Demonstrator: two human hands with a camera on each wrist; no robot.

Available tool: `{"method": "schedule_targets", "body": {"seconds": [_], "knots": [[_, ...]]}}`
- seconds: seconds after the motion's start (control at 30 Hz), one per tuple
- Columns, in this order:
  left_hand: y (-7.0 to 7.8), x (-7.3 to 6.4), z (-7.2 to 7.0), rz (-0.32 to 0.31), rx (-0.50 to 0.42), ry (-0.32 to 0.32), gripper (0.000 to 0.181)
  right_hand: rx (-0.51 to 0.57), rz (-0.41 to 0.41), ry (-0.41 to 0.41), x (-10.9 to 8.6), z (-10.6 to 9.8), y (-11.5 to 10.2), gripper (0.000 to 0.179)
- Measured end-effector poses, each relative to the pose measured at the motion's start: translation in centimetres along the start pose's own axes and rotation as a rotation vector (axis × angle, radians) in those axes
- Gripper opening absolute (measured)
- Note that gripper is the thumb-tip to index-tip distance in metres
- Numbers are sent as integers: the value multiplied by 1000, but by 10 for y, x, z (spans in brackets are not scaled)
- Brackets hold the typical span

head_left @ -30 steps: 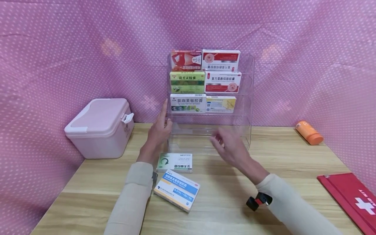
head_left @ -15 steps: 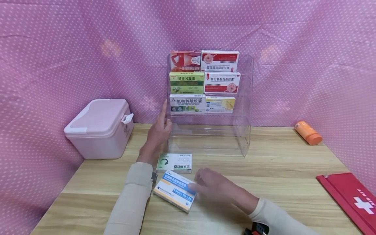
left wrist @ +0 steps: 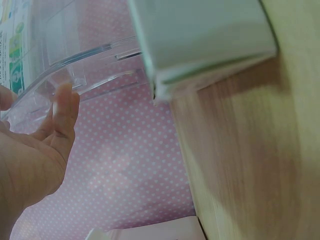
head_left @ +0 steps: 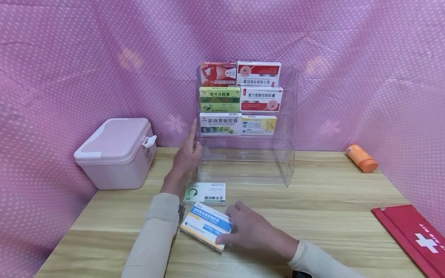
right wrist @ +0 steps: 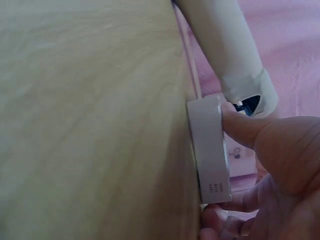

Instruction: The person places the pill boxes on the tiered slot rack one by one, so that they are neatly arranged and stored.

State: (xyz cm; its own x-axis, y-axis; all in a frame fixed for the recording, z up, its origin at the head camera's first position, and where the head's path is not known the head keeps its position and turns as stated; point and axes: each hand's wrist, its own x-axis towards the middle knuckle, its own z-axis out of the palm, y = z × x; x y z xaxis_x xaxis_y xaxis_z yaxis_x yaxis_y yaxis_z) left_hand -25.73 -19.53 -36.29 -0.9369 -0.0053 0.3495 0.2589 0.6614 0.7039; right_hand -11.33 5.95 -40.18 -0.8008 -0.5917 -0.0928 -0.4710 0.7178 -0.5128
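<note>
My right hand [head_left: 248, 227] grips the right end of a white, blue and orange medicine box [head_left: 205, 222] lying on the table, thumb at the near corner and fingers at the far side. The right wrist view shows the white end of this medicine box [right wrist: 210, 150] between thumb and fingers. My left hand [head_left: 187, 154] rests against the left side of a clear acrylic display rack [head_left: 243, 170], index finger straight up along it. Seen from the left wrist, the left hand's fingers [left wrist: 62, 110] touch the rack's edge. A green-and-white medicine box [head_left: 205, 194] lies just behind the gripped one.
Several medicine boxes, including a green one [head_left: 219, 99], fill the rack's upper three tiers. A pink lidded storage box [head_left: 114, 154] stands at left. An orange bottle [head_left: 361, 158] lies at back right, with a red first-aid pouch [head_left: 399, 227] at the right edge.
My right hand has moved from in front of the rack down and left to the blue-and-white medicine box and taken hold of its right end. The left hand stays at the rack.
</note>
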Motion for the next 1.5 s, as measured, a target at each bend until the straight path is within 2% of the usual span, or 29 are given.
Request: {"method": "schedule_targets", "body": {"seconds": [0.17,0.37,0.67,0.9,1.13,1.3,1.5], "knots": [[0,0,0,-4,0,-3,85,56,-13,-37,1,-5,4,75],[0,1,1,1,7,5,85,138,-32,-62,-1,-12,7,64],[1,1,0,-12,-1,0,84,141,-15,-101,-5,-27,7,68],[0,1,0,-16,-15,-7,83,154,-28,-96,-4,-32,6,64],[-2,1,0,-9,-6,-4,85,220,-88,-91,-1,-36,11,54],[-2,2,0,1,-17,-8,83,241,-104,-84,-1,-39,15,56],[-3,2,0,-6,-10,-6,83,246,-168,-38,0,-46,18,54]]}}
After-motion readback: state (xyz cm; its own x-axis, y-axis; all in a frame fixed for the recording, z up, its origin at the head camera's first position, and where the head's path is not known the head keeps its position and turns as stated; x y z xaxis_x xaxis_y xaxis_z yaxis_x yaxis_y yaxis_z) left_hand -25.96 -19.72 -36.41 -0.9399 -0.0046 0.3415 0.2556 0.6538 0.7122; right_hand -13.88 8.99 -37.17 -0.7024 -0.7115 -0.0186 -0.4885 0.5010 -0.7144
